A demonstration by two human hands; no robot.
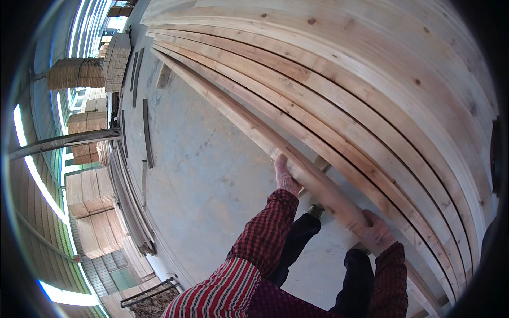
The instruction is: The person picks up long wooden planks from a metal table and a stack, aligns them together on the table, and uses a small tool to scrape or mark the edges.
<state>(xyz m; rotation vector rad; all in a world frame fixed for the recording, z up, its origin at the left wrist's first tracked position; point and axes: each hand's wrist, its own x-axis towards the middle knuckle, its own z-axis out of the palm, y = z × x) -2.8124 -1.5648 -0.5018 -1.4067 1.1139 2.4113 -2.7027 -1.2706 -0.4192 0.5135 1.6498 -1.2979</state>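
A long wooden plank (254, 119) crosses before me, raised at a slant above the floor. My left hand (285, 173), in a pale pinkish glove, grips its near edge from the floor side. Farther down the same plank, my right hand (377, 232) is closed around it, the thumb over the top face. The plank around the right hand is blurred. Just beyond lie several long boards (338, 147) side by side, with narrow dark gaps between them. The gripped plank's far end comes close to theirs; whether they touch I cannot tell.
A wooden support piece (321, 163) shows under the boards, another short block (163, 75) at their far end. Dark strips (147, 133) lie on the concrete floor (199, 171). Bundled timber stacks (93, 190) and a steel post (65, 140) stand at the left. My legs (302, 242) are below the plank.
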